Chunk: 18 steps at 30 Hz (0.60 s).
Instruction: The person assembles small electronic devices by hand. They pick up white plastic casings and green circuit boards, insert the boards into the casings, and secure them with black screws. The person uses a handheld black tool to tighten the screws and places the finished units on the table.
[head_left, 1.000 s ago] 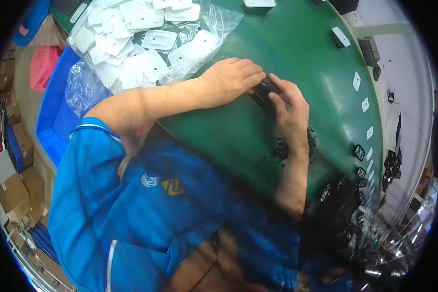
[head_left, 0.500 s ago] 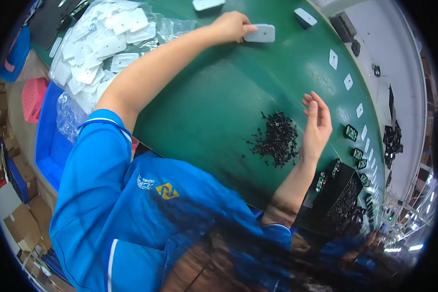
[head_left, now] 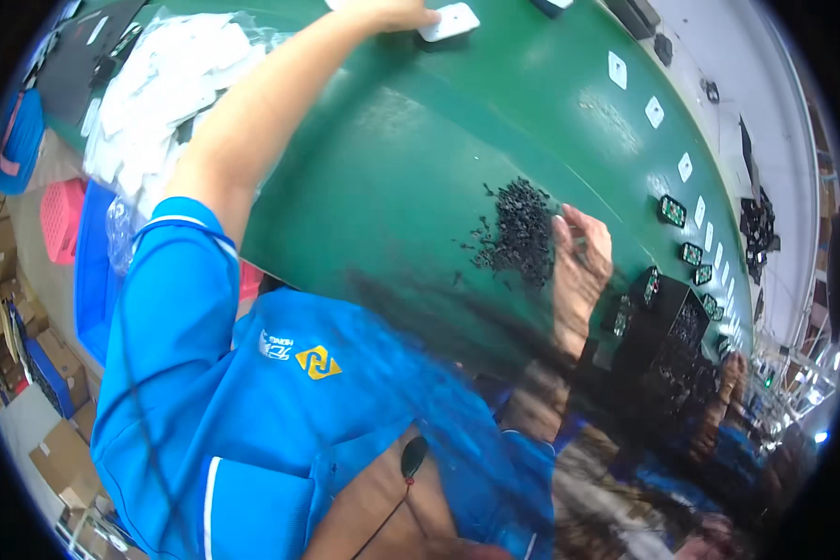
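At the top edge my left hand [head_left: 397,13] is closed on the near end of a white rounded plastic cover [head_left: 452,22], which lies on the green table; part of the hand is cut off. Another white piece shows partly behind my left wrist. My right hand [head_left: 583,261] is at the right edge of a pile of small black screws [head_left: 521,229]. Its fingers are curled toward the thumb in a pinch, and whatever is between them is too small to make out. Strands of dark hair blur across the right forearm.
A plastic bag heaped with white covers [head_left: 163,89] is at the left, above a blue crate [head_left: 93,271] and a pink basket [head_left: 63,219]. Right of me stand a black box [head_left: 658,322] and black cases with green circuit boards [head_left: 672,211]. A co-worker's hand [head_left: 733,378] shows beyond.
My right hand has moved from above the table to the screw pile, and its spread fingers have curled in. My left hand stays on the white cover. The whole view has shifted slightly.
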Each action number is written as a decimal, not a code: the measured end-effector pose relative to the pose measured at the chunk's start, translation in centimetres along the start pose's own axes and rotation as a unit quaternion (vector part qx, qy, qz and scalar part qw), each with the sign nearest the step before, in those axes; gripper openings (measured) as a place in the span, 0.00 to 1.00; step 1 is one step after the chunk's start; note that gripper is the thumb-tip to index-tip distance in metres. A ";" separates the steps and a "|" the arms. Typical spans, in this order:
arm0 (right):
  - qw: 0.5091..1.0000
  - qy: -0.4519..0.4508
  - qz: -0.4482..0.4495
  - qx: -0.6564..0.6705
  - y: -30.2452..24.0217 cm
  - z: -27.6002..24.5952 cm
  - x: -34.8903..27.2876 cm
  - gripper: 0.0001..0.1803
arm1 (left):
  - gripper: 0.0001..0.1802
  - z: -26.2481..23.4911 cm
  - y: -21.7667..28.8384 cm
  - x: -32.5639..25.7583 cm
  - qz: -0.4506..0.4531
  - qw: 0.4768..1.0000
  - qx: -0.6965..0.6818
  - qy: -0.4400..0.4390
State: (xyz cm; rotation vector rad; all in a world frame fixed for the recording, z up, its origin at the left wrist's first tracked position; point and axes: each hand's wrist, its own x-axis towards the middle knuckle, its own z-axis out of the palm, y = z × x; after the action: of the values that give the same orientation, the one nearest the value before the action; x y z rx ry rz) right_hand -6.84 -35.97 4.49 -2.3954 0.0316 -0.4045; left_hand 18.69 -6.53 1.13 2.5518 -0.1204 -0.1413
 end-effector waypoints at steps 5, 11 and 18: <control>0.974 -0.061 -0.172 -0.137 -3.1 3.7 1.0 0.11 | 0.20 -3.8 4.5 -7.4 0.053 0.983 0.013 0.173; 0.963 -0.108 -0.206 -0.137 -3.2 6.9 1.9 0.06 | 0.13 -3.5 3.9 -22.6 0.337 0.934 -0.015 0.116; 0.936 -0.139 -0.279 -0.165 -2.1 7.2 2.1 0.04 | 0.11 -6.4 -6.6 -27.5 0.113 0.945 0.070 0.299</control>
State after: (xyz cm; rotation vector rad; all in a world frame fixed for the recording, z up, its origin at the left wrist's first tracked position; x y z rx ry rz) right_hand -2.91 -30.08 1.33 -2.7500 -0.7812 -0.3274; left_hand -7.34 5.67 4.87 2.5757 -0.1874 0.7491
